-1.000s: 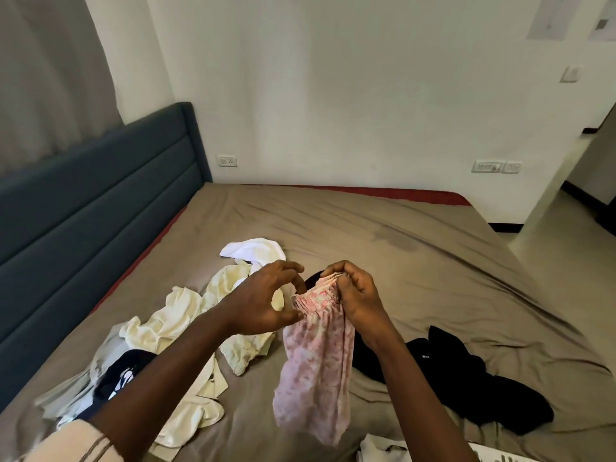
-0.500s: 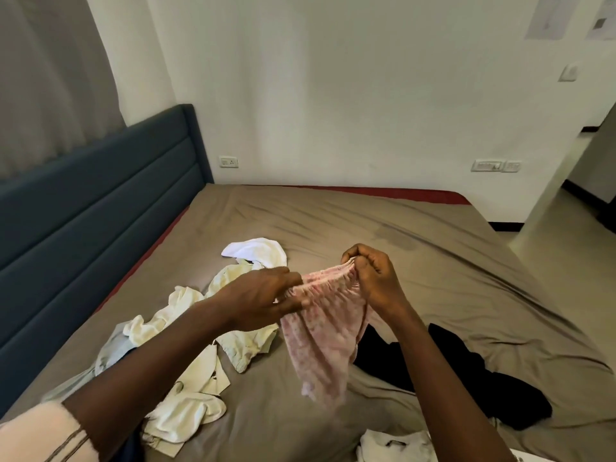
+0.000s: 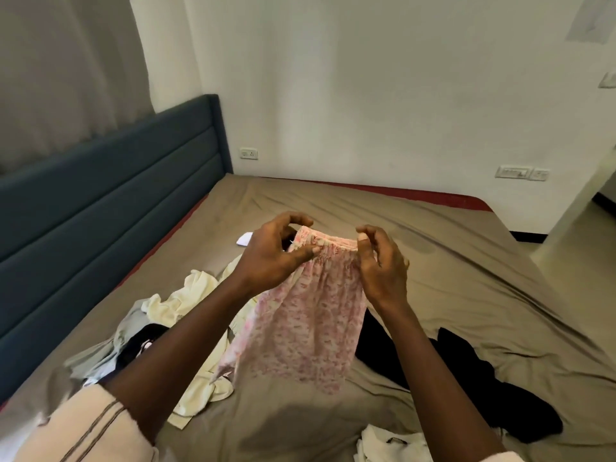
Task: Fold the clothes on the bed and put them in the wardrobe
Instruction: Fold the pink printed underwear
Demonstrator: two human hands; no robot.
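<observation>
**Pink garment held up by its waistband**

The pink garment [image 3: 310, 315] is of thin cloth with a small flower print, and its top edge is a gathered elastic band. It hangs above the bed [image 3: 466, 278] (the lower hem is a little blurred). The left hand [image 3: 273, 258] pinches the left end of the band between thumb and curled fingers. The right hand [image 3: 383, 265] pinches the right end with its fingertips. The cloth hangs below and between both hands. Cream clothes [image 3: 196, 295] lie on the bed at the left, a black garment [image 3: 466, 378] at the right.
</observation>
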